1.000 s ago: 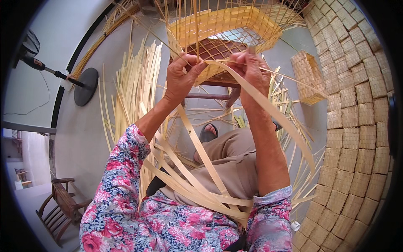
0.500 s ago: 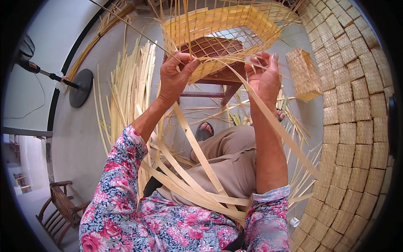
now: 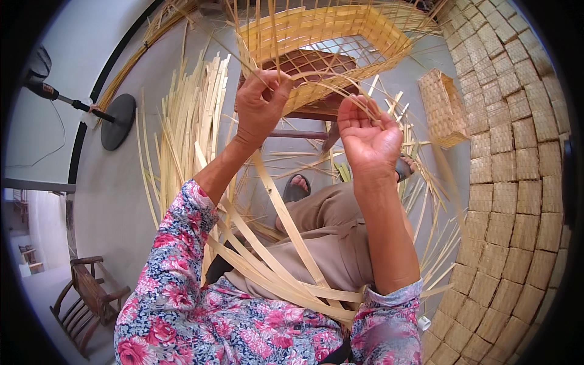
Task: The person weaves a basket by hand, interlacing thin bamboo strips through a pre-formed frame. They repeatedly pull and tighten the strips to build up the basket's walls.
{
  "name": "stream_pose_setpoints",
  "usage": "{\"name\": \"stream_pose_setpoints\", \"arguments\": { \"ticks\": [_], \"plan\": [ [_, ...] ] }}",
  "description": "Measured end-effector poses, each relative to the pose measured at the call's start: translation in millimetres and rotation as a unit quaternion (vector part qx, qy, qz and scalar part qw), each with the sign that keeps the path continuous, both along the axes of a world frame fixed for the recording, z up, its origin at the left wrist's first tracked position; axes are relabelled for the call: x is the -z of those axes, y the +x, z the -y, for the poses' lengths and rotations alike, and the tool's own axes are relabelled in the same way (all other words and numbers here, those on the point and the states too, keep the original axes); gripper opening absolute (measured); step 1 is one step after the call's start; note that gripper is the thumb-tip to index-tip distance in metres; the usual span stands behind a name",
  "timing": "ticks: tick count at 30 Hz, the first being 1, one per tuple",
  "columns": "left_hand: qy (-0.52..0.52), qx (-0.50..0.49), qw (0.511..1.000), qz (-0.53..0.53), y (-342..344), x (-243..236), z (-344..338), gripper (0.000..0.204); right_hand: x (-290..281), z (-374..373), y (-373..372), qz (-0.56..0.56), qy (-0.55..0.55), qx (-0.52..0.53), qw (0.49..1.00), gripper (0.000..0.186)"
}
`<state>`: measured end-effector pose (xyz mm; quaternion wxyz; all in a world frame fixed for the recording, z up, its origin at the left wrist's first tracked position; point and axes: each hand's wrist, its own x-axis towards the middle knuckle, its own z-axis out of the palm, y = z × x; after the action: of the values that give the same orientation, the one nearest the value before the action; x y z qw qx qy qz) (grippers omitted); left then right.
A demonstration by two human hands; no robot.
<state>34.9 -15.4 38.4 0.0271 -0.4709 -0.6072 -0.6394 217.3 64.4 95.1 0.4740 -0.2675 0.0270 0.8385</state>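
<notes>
A partly woven yellow basket [image 3: 310, 27], with an open lattice bottom and upright strips at its far left, rests on a dark red wooden stool [image 3: 299, 134]. At its near left corner, my left hand [image 3: 261, 103] pinches a thin bamboo strip [image 3: 328, 74] between thumb and index finger. That strip arches along the near rim over to my right hand [image 3: 372, 137], whose curled fingers close on it, palm up, just off the near right side. More long, pale strips [image 3: 267, 258] lie across my lap and waist.
Many loose strips [image 3: 194, 115] lie on the floor at left. A woven box [image 3: 443, 109] stands at right, beside a wall of stacked woven pieces [image 3: 505, 194]. At left are a round black stand base [image 3: 117, 121] and a wooden chair [image 3: 94, 292].
My right hand has come nearer and slightly left, its fingers curling in more. The wide strip that hung over my right forearm has swung right and blurred. The left hand stays at the corner.
</notes>
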Motion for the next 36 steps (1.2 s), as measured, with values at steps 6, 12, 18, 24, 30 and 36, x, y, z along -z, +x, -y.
{"name": "stream_pose_setpoints", "arguments": {
  "ticks": [6, 12, 18, 24, 30, 36],
  "plan": [
    [-0.030, 0.010, 0.999, -0.031, -10, -6, 7, 0.005, -16, 10, -3, 0.186, 0.311, -0.036, 0.931, 0.045],
    [-0.159, 0.102, 0.982, -0.009, -61, -29, 25, 0.013, -10, 0, -16, 0.330, 0.462, -0.129, 0.813, 0.051],
    [-0.167, 0.137, 0.976, -0.019, -110, -31, 60, 0.018, 26, -25, -6, 0.224, 0.172, -0.263, 0.923, 0.035],
    [-0.056, -0.051, 0.995, 0.065, -115, -11, 100, 0.043, 40, -53, -7, 0.147, 0.055, -0.169, 0.973, 0.022],
    [-0.159, 0.047, 0.984, -0.070, -57, -12, 110, 0.017, 57, -80, -2, 0.090, 0.059, -0.153, 0.982, 0.015],
    [-0.061, 0.142, 0.923, -0.352, 5, -48, 12, 0.037, 29, -56, -7, 0.192, 0.091, -0.022, 0.977, 0.039]
  ]
}}
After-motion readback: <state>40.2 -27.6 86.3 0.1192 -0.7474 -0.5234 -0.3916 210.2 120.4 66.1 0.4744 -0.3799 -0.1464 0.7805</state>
